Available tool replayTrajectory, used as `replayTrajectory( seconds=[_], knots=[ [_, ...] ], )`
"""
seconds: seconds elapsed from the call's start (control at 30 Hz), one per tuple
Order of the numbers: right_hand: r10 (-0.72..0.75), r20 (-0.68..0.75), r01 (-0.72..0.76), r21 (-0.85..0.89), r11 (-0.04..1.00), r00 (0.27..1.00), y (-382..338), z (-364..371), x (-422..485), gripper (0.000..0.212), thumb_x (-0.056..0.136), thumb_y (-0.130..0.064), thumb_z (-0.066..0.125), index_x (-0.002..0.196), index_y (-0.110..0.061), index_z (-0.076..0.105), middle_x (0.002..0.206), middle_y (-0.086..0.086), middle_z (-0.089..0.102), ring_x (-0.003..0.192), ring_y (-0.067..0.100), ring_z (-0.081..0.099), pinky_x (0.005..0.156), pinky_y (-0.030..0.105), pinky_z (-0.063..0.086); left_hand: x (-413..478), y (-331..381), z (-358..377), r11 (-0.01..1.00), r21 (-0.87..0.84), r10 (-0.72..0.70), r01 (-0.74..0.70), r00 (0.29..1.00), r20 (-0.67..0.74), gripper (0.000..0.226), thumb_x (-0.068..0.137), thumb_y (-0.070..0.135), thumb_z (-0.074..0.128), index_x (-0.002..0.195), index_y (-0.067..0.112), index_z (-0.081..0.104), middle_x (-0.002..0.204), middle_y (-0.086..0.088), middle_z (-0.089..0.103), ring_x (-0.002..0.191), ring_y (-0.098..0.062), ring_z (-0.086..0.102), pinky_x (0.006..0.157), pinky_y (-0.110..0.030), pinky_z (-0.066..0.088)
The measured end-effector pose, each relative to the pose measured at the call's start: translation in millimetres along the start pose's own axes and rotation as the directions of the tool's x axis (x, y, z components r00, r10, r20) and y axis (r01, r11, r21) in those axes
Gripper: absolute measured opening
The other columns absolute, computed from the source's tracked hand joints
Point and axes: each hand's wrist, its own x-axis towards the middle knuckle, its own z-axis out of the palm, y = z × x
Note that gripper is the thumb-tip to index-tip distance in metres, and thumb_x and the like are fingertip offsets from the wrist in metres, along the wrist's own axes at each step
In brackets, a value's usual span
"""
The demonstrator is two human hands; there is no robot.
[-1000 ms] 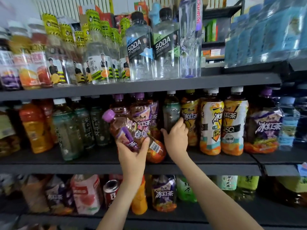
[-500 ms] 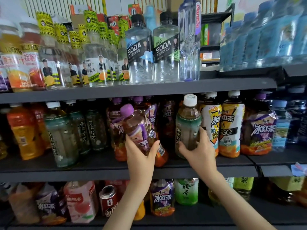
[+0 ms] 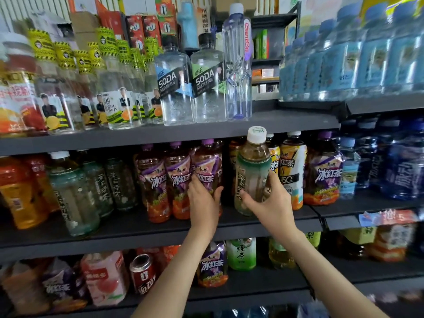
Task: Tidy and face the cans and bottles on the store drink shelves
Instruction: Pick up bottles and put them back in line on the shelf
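On the middle shelf [image 3: 263,220] my left hand [image 3: 204,203] grips a purple-capped iced tea bottle [image 3: 207,166], which stands upright as the third of a row of like bottles. My right hand [image 3: 267,203] holds a green-labelled tea bottle with a white cap [image 3: 252,166] by its lower half, upright, at the shelf's front edge. Its base is hidden behind my fingers. A dark gap lies between the two bottles.
Yellow iced tea bottles [image 3: 291,166] stand right behind the green-labelled one. More green tea bottles [image 3: 73,196] and orange drinks [image 3: 18,191] fill the left. Soda waters [image 3: 175,81] stand on the top shelf, a red can [image 3: 143,274] and cartons below.
My left hand has stood the tilted purple-capped bottle upright into its row. My right hand has pulled the green-labelled bottle forward to the shelf's front.
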Motion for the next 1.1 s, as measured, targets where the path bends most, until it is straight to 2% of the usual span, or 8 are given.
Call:
replayTrajectory(
  seconds=[0.1,0.4,0.5,0.57,0.63,0.7,0.97,1.1],
  knots=[
    [0.018,0.002,-0.018,0.021,1.000,1.000,-3,-9,-3,0.043,0.075,-0.024,0.078,0.108,-0.021,0.051,0.097,-0.010,0.065,0.088,-0.006,0.060,0.073,0.007,0.047,4,3,-1,0.996,-0.086,-0.033,0.037,0.998,0.049,0.083,0.085,0.028,0.068,0.146,0.001,0.019,0.143,-0.015,0.036,0.134,-0.024,0.033,0.106,-0.023,0.028],
    [0.031,0.015,-0.032,0.038,0.999,0.999,10,-6,-17,0.041,0.076,-0.017,0.078,0.107,-0.020,0.051,0.094,-0.015,0.062,0.083,-0.016,0.058,0.064,0.003,0.044,16,15,17,0.979,-0.179,-0.064,0.097,0.981,0.183,0.083,0.080,0.027,0.071,0.142,0.000,0.023,0.141,-0.016,0.035,0.133,-0.027,0.034,0.108,-0.034,0.035],
    [0.055,0.028,-0.055,0.022,0.998,0.998,17,0,-20,0.046,0.076,-0.023,0.078,0.114,-0.021,0.051,0.097,-0.014,0.063,0.086,-0.012,0.059,0.065,0.002,0.044,8,4,15,0.995,-0.101,0.052,-0.028,0.968,0.246,0.101,0.080,0.035,0.067,0.149,0.005,0.000,0.156,-0.015,0.011,0.144,-0.026,0.013,0.114,-0.032,0.019],
    [0.071,0.038,-0.072,0.012,0.997,0.997,19,5,-19,0.054,0.076,-0.027,0.078,0.121,-0.017,0.050,0.101,-0.009,0.065,0.091,-0.002,0.061,0.071,0.008,0.048,-1,-11,13,0.960,0.114,0.229,-0.256,0.952,0.204,0.108,0.081,0.025,0.072,0.150,0.015,-0.010,0.158,-0.013,-0.002,0.146,-0.028,0.002,0.114,-0.034,0.011],
    [0.067,0.043,-0.068,0.003,0.998,0.997,20,9,-15,0.054,0.076,-0.026,0.078,0.120,-0.015,0.051,0.100,-0.009,0.065,0.091,0.000,0.062,0.071,0.009,0.049,-3,-24,14,0.810,0.372,0.387,-0.452,0.890,0.240,0.116,0.071,0.025,0.081,0.151,0.019,-0.002,0.156,-0.016,0.002,0.144,-0.033,0.005,0.113,-0.044,0.010],
    [0.049,0.046,-0.049,-0.007,0.999,0.998,19,13,-12,0.050,0.076,-0.024,0.078,0.117,-0.015,0.051,0.098,-0.011,0.063,0.090,0.000,0.060,0.068,0.004,0.045,1,-32,18,0.712,0.491,0.421,-0.502,0.865,0.273,0.118,0.061,0.032,0.087,0.151,0.017,0.011,0.154,-0.018,0.013,0.141,-0.035,0.015,0.110,-0.050,0.015],
    [0.067,0.087,-0.065,-0.026,0.998,0.994,16,16,-5,0.053,0.076,-0.029,0.077,0.120,-0.018,0.049,0.102,-0.009,0.063,0.095,0.006,0.061,0.075,0.010,0.047,-2,-33,2,0.760,0.421,0.425,-0.495,0.869,0.253,0.099,0.073,0.026,0.078,0.150,0.016,0.016,0.155,-0.016,0.009,0.143,-0.032,0.009,0.111,-0.049,0.012],
    [0.084,0.116,-0.086,0.005,0.996,0.990,10,18,-12,0.056,0.075,-0.031,0.077,0.121,-0.015,0.050,0.102,-0.005,0.065,0.094,0.009,0.063,0.079,0.031,0.056,-22,-29,-32,0.777,0.362,0.458,-0.515,0.857,0.236,0.083,0.083,0.016,0.066,0.151,0.016,0.018,0.157,-0.016,0.011,0.145,-0.028,0.004,0.115,-0.046,0.007]
  ],
)
